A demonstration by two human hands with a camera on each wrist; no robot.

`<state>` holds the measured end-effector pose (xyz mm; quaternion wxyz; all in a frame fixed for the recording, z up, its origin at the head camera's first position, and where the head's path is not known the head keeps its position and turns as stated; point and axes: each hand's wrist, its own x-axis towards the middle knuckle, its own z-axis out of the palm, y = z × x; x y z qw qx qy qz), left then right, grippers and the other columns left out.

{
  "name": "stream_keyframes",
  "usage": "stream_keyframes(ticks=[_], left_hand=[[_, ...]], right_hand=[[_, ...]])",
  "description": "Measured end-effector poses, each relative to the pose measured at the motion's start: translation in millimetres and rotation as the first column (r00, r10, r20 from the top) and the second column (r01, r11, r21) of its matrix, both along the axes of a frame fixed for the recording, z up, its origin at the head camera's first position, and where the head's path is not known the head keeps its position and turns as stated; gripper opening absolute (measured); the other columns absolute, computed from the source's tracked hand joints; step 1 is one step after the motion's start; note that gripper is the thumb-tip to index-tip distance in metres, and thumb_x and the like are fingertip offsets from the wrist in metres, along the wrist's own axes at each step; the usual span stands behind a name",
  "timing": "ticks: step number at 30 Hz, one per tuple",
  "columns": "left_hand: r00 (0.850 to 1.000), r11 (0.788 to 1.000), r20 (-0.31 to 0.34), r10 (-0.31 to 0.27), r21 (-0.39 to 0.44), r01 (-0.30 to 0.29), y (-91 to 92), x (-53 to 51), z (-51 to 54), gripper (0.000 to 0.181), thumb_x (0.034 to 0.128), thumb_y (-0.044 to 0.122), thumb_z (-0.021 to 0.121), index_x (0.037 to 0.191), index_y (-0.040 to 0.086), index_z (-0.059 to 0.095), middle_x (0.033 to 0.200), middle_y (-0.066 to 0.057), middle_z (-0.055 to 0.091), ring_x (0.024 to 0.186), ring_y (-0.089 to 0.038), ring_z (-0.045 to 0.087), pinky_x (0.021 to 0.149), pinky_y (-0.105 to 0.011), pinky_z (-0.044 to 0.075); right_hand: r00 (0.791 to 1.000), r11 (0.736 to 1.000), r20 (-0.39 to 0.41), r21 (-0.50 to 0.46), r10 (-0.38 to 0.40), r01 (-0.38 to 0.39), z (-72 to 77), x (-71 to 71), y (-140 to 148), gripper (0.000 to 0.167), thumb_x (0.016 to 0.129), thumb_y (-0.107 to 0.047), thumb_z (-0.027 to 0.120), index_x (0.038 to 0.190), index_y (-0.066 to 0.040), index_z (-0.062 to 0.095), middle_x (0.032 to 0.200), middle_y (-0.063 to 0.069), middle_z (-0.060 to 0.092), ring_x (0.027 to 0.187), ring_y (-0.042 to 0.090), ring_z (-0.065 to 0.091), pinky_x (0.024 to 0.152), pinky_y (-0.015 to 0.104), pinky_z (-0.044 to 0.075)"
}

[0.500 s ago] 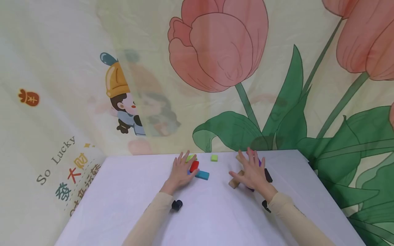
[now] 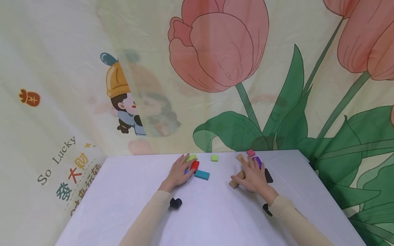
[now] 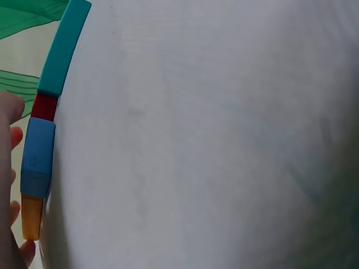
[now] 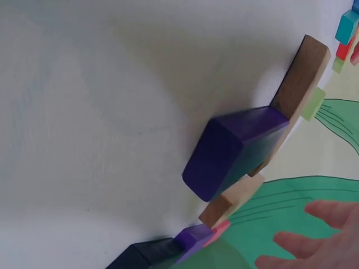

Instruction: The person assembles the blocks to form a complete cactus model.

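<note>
head: brown block point(image 2: 234, 184) by right hand's point(image 2: 254, 177) thumb, left side; long axis slants away-right; nearer hand, fingers spread.

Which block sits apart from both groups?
The small light-green block standing alone in the gap between them; the others all lie close to the left hand or right hand.

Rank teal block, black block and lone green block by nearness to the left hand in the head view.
From the left hand:
1. Teal block, just to its right.
2. Lone green block, farther right and farther back.
3. Black block, farthest right, beside the right hand.
</note>
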<state>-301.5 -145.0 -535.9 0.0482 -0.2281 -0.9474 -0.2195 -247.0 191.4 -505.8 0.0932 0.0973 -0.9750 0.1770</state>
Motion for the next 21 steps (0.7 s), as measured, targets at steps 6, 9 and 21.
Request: stream_keyframes(ticks=[6, 9, 21], left_hand=[[1.000, 1.000, -0.014, -0.014, 0.027, 0.014, -3.0, -1.3, -2.7, 0.051, 0.0966, 0.036, 0.054, 0.144, 0.019, 0.052, 0.156, -0.014, 0.034, 0.145, -0.039, 0.023, 0.112, -0.061, 0.024], [1.000, 1.000, -0.021, -0.016, 0.021, 0.016, -3.4, -1.1, -2.5, 0.050, 0.0972, 0.036, 0.054, 0.144, 0.019, 0.052, 0.156, -0.013, 0.035, 0.145, -0.040, 0.023, 0.112, -0.061, 0.024], [0.999, 1.000, -0.054, -0.003, 0.007, 0.003, -4.8, -1.0, -13.9, 0.050, 0.0987, 0.040, 0.051, 0.146, 0.022, 0.050, 0.157, -0.011, 0.035, 0.146, -0.037, 0.022, 0.113, -0.059, 0.023]], right_hand=[[0.997, 0.998, 0.080, 0.058, -0.014, 0.010, -0.8, 3.2, -2, 0.091, 0.077, -0.064, 0.069, 0.134, 0.005, 0.054, 0.136, 0.030, 0.049, 0.135, 0.053, 0.031, 0.106, 0.075, 0.015], [0.993, 0.998, 0.114, 0.057, -0.020, 0.013, -2.4, 4.5, -4, 0.092, 0.075, -0.065, 0.070, 0.130, 0.008, 0.057, 0.134, 0.030, 0.051, 0.134, 0.054, 0.032, 0.107, 0.074, 0.014], [0.996, 0.996, 0.091, 0.092, -0.021, 0.013, -9.5, 5.9, -8, 0.079, 0.069, -0.059, 0.076, 0.109, 0.008, 0.064, 0.120, 0.024, 0.060, 0.121, 0.049, 0.047, 0.106, 0.072, 0.021]])
